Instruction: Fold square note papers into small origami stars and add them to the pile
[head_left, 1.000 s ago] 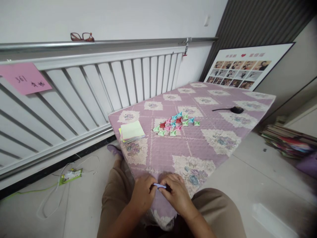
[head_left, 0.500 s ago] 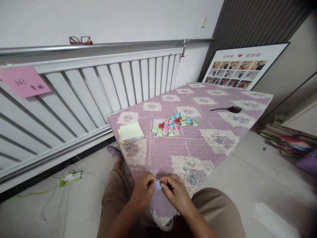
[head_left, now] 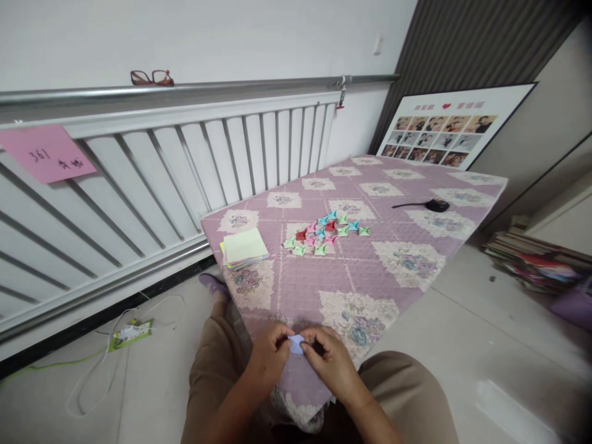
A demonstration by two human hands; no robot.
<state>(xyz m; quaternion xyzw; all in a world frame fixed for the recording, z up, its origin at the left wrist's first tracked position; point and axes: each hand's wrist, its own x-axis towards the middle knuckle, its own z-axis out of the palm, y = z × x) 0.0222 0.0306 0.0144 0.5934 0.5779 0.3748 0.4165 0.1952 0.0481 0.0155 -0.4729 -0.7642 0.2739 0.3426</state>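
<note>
The left hand (head_left: 269,353) and right hand (head_left: 327,357) pinched a small blue-violet folded paper (head_left: 296,345) between their fingers at the near corner of the flowered-cloth-covered counter (head_left: 319,280), nearer than the paper stack (head_left: 245,246).

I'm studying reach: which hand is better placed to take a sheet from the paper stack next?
Probably the left hand: the paper stack lies ahead on its side, nearer than to the right hand. Both hands hold the lilac paper.
</note>
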